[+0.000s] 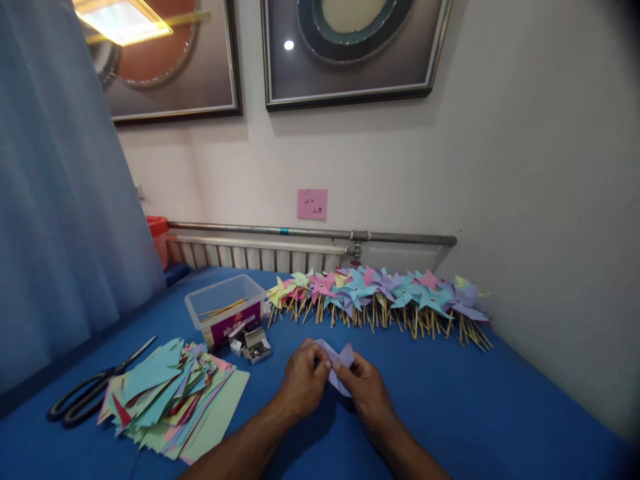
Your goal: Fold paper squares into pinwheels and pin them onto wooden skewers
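Observation:
Both my hands meet over the blue table near its front middle. My left hand [303,375] and my right hand [365,387] pinch a folded piece of lavender paper [340,363] between their fingers, its corners bent inward. Just behind it lies a long row of finished paper pinwheels [380,297] on wooden sticks, in pink, teal, purple and yellow. A stack of cut coloured paper squares [173,397] lies to my left.
Black scissors [90,393] lie at the far left by the curtain. A clear plastic box [225,310] holding wooden sticks stands behind the paper, with a small open box of metal pins [256,347] beside it. A radiator rail [310,235] runs along the wall.

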`<state>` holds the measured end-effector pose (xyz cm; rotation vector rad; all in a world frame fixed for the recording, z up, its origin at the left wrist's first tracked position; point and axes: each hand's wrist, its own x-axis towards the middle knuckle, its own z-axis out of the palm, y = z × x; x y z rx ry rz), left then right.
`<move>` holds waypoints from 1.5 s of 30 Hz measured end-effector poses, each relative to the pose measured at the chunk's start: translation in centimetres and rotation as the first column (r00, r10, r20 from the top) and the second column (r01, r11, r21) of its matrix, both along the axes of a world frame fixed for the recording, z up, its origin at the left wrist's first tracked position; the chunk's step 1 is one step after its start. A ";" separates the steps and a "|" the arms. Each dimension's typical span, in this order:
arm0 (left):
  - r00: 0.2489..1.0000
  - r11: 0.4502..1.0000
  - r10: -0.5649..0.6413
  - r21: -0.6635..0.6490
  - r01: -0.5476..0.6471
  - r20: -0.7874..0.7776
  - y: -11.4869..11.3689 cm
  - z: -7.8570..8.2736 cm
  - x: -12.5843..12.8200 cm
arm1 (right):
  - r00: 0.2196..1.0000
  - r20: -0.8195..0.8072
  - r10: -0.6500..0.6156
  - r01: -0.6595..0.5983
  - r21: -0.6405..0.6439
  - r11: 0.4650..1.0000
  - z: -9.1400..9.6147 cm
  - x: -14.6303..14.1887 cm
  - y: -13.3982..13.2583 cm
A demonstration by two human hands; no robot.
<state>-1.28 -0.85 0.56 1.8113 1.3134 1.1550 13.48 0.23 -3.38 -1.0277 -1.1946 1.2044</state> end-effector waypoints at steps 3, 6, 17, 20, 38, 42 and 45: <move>1.000 1.000 0.009 -0.014 -0.009 -0.004 0.0 0.0 0.0 | 1.000 0.018 -0.004 0.003 0.015 1.000 0.2 -0.1 -0.1; 1.000 1.000 0.014 -0.016 -0.014 -0.011 0.0 -0.1 0.0 | 1.000 0.028 -0.007 0.007 0.023 1.000 0.3 -0.2 -0.2; 1.000 1.000 0.008 -0.022 -0.009 -0.016 0.2 -0.2 -0.1 | 0.998 0.058 0.003 -0.004 0.017 1.000 0.8 -0.1 -0.7; 1.000 1.000 0.012 -0.027 -0.012 -0.013 0.2 -0.1 -0.2 | 0.999 0.031 0.014 -0.015 0.015 1.000 0.1 -0.1 -0.2; 0.998 0.998 0.049 -0.030 -0.050 -0.048 0.2 -0.3 0.1 | 0.998 0.057 -0.030 0.029 0.024 0.999 1.1 -0.6 -0.7; 0.997 0.998 0.062 -0.028 -0.063 -0.044 0.1 -0.3 0.2 | 0.997 0.060 -0.039 0.038 0.016 0.999 1.1 -0.6 -0.8; 0.997 0.997 0.071 0.004 -0.071 -0.017 -0.1 -0.1 0.2 | 0.999 0.031 -0.036 0.035 0.017 0.999 0.7 -0.6 -0.5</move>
